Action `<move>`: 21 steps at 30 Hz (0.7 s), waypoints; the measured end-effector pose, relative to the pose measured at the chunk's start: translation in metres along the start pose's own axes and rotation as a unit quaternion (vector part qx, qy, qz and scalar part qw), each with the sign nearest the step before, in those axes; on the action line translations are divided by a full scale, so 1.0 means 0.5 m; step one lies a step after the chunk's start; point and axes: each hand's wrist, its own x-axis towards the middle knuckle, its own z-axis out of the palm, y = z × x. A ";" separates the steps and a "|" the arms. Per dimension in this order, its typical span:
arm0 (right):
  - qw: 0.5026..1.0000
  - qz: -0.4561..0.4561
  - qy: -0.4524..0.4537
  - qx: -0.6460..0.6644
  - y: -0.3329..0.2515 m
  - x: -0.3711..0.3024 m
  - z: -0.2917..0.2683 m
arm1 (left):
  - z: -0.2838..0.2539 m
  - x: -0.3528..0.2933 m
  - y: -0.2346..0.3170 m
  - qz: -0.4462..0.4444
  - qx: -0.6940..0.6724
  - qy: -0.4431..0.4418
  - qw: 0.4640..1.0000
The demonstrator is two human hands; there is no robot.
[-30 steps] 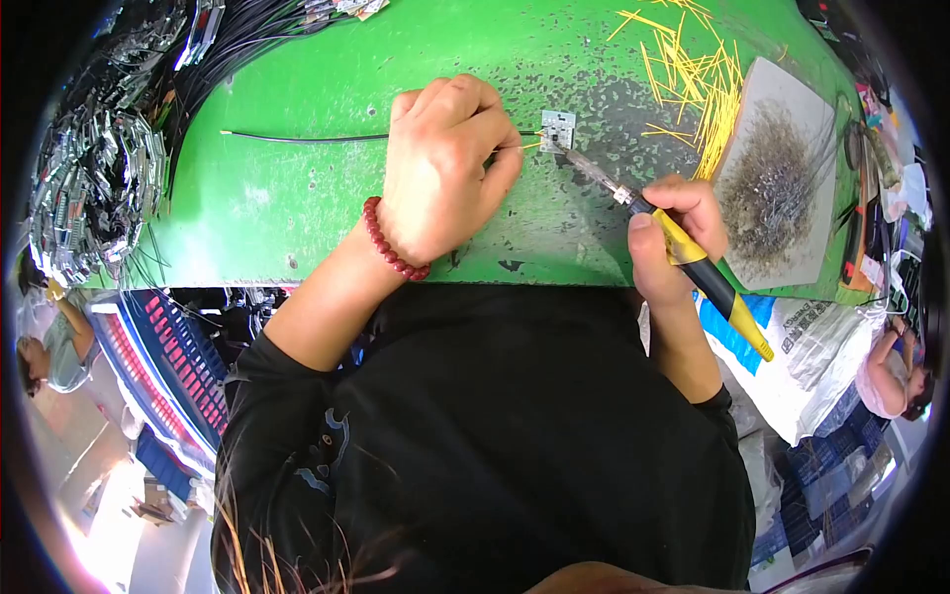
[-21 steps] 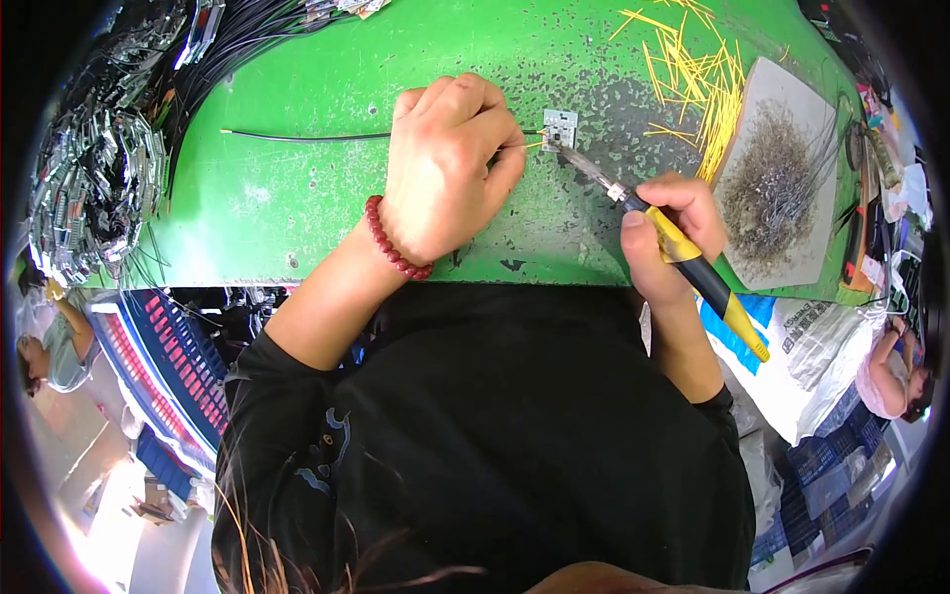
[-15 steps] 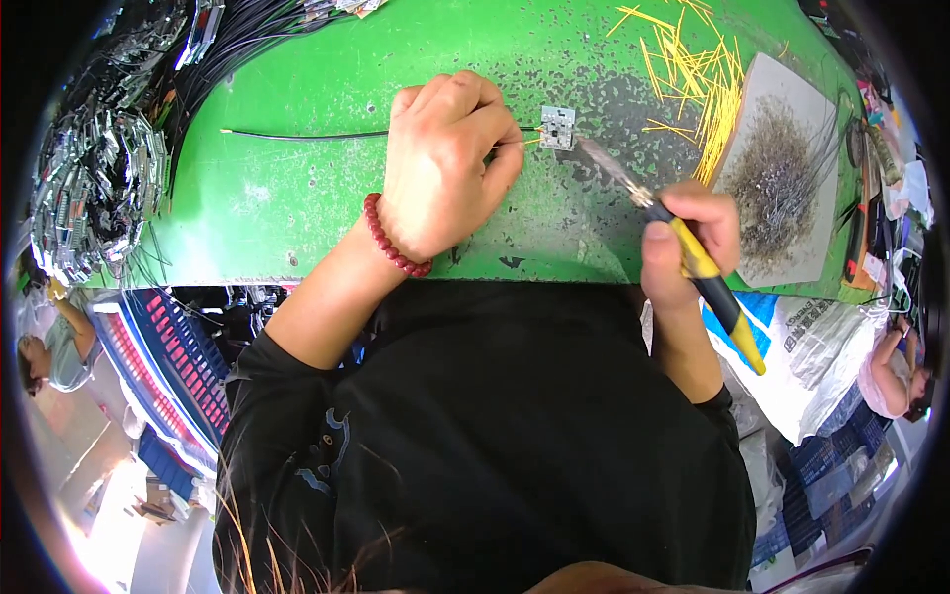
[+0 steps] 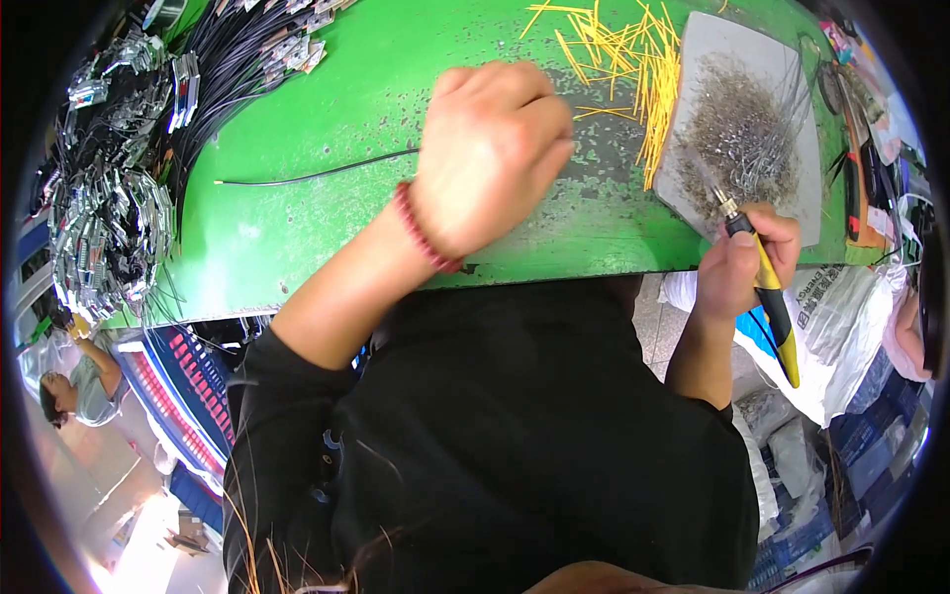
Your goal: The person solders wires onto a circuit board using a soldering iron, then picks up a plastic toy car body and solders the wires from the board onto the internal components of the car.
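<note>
My left hand [image 4: 498, 163], with a red bead bracelet [image 4: 421, 230] at the wrist, is curled closed above the bench. A thin black cable [image 4: 341, 169] runs into it from the left, its free end lying on the green surface. Whatever sits at the cable's other end is hidden beneath my fingers. At the right, my right hand [image 4: 744, 265] grips a yellow and black soldering iron [image 4: 773, 297] like a pen. The iron's tip points away from me, over the grey pad [image 4: 675, 183] strewn with dark residue and solder bits.
Yellow thin tubes [image 4: 653, 104] lie scattered left of the pad. Bundles of black cables [image 4: 223, 94] with metallic ends [image 4: 109, 223] crowd the bench's left side. Orange-handled tools [image 4: 855, 208] rest at the right edge, and a white sack [image 4: 821, 337] hangs below it.
The soldering iron has moved right, away from the small circuit board to the grey pad. My left hand has shifted right, and the board is now out of sight. The whole view has shifted slightly.
</note>
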 end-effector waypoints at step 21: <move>0.993 0.046 -0.064 0.089 -0.016 -0.021 0.055 | -0.055 -0.025 -0.016 -0.069 -0.040 0.004 0.997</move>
